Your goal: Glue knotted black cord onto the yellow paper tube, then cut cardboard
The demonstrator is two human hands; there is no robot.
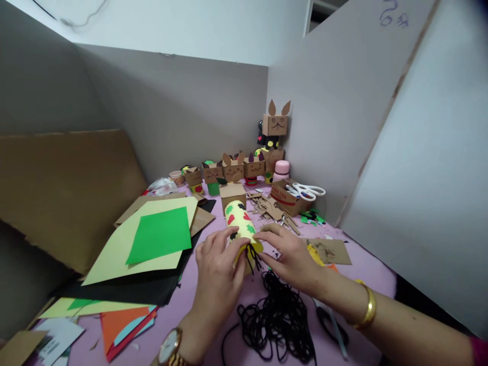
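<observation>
Yellow tube (238,223) (black cords (253,258) at its end) | left hand (221,263): curled, holding it | right hand (290,251): half-curled, hold unclear

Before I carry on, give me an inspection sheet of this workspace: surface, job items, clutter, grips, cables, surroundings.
Surface: purple tabletop, crowded with craft materials on the left.
Job items: yellow tube with coloured cutouts, far end at a cardboard box, joint unclear; black strands at its near end.
Clutter: green sheet on larger paper at left; cardboard scraps beyond the right grip; tangled black cord in the foreground.
Grips: left grip holds the tube's near end; right grip has fingertips at its rim, firmness unclear.
Cables: thin line on the upper-left wall, possibly a cable.
Surroundings: grey partitions; cardboard-headed figures along the back.
</observation>
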